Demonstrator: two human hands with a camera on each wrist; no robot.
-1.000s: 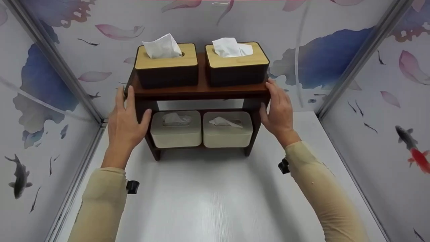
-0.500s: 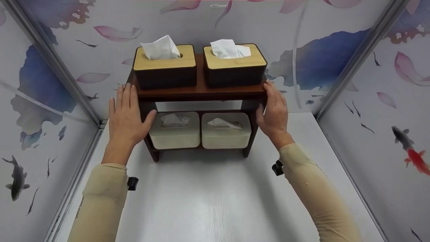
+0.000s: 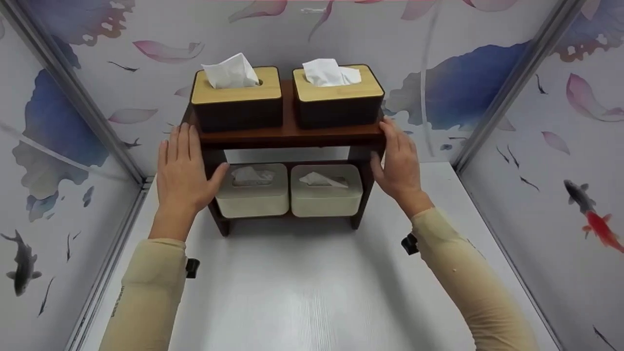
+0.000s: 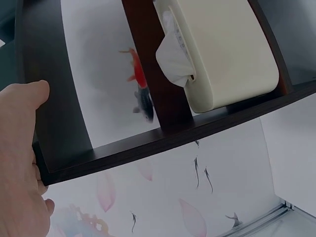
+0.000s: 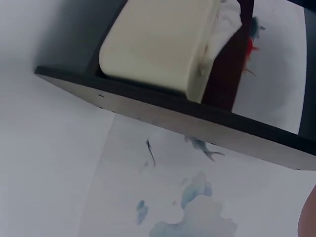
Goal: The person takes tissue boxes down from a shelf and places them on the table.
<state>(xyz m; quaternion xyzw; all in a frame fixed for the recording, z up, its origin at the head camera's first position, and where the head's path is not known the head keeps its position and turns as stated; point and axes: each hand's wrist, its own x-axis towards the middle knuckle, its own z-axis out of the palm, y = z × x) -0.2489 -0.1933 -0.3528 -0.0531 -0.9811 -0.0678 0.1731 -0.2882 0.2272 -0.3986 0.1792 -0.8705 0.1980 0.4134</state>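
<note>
grip unclenched, left hand [image 3: 184,178] and right hand [image 3: 401,163] are resting at opposite ends of the shelf [image 3: 292,132] between them, left fingers [image 3: 183,144] now lying together, no longer spread, probably steadying it better.

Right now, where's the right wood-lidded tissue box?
In the head view, that tissue box stands on the brown rack's top shelf, right of the other wood-lidded box.

Patterned walls [image 3: 312,44] around white tabletop [image 3: 292,287]
</note>
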